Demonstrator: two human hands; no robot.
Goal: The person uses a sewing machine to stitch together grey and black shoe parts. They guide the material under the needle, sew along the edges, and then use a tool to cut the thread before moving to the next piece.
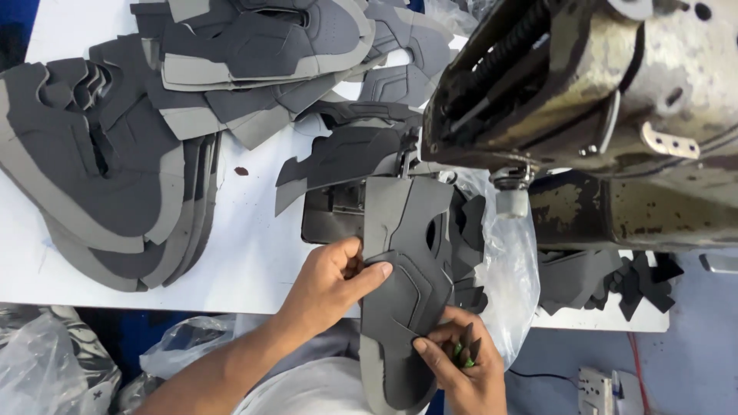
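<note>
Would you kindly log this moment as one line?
left hand: pressing grey shoe piece | right hand: pinching its lower edge | piece under sewing machine | table

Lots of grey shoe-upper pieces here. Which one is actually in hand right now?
The dark grey upper piece lying lengthwise under the sewing machine: the left hand presses its edge, the right hand pinches its lower end. The stacks on the white table lie untouched.
</note>
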